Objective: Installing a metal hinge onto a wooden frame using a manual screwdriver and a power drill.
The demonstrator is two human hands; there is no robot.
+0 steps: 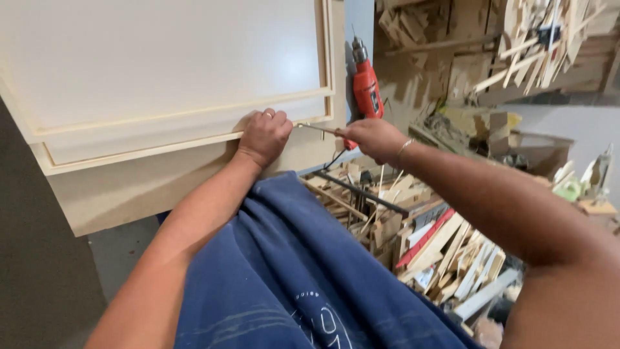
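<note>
Your left hand pressed flat on the cream panel's lower moulding edge, steadying it, while your right hand pinched a thin tool there; red drill behind.

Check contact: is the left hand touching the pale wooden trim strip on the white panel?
Touching. The head view shows the left hand pressed onto the trim strip, fingers curled over its edge with no gap visible.

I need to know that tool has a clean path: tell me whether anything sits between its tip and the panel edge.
Nothing visible does. The thin tool in the right hand runs straight to the panel edge, ending beside the left hand pressed there.
</note>
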